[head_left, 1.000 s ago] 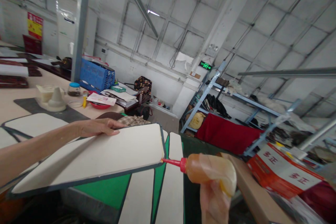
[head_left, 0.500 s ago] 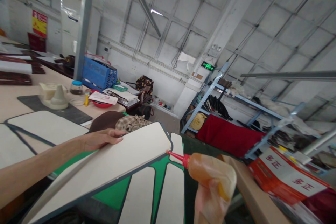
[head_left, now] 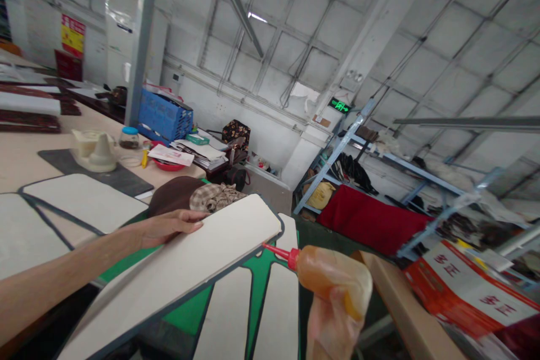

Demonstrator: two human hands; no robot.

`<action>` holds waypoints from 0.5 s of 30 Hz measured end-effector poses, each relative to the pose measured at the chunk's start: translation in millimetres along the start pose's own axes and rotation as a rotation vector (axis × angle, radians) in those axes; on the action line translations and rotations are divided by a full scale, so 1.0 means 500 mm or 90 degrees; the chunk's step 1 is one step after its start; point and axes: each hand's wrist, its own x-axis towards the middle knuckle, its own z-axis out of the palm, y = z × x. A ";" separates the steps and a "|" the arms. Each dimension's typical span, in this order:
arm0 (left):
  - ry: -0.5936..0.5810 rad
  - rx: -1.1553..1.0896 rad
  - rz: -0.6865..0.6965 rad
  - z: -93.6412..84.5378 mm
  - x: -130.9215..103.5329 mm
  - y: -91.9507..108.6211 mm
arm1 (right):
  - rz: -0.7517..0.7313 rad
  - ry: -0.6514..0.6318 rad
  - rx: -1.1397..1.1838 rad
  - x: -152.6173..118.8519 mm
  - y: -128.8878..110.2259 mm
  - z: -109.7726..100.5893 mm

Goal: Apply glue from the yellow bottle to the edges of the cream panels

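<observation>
My left hand (head_left: pixel 179 224) grips the upper edge of a long cream panel (head_left: pixel 189 259) with a dark border, holding it tilted. The fingers lie on its face, and the thumb side is partly hidden. In my right hand (head_left: pixel 335 318) is a squeeze bottle (head_left: pixel 333 278) of amber liquid with a red nozzle (head_left: pixel 279 252). The nozzle tip meets the panel's dark lower edge near its rounded far end. Below lie more dark-bordered cream panels (head_left: pixel 225 309) on a green surface (head_left: pixel 188 312).
At left, further cream panels (head_left: pixel 84 202) lie on a table beside a dark mat (head_left: pixel 130 179) and a jar with a blue lid (head_left: pixel 129 138). A blue basket (head_left: pixel 164 117) stands behind. On the right are a cardboard edge (head_left: pixel 405 304) and a red-and-white box (head_left: pixel 468 287).
The nozzle tip has slid left along the panel's edge, away from the rounded corner. My left hand keeps its hold, and the whole view has shifted slightly.
</observation>
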 end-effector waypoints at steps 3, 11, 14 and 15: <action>0.009 -0.004 -0.002 0.000 0.001 -0.003 | 0.005 -0.004 0.006 -0.001 -0.002 0.013; 0.037 -0.009 -0.003 0.001 0.000 -0.010 | -0.065 -0.009 -0.020 0.025 -0.001 0.031; 0.037 -0.019 -0.001 0.011 -0.004 -0.010 | -0.061 0.004 -0.012 0.030 0.005 0.032; 0.035 -0.023 0.002 0.016 -0.006 -0.010 | -0.055 0.003 -0.002 0.030 0.006 0.033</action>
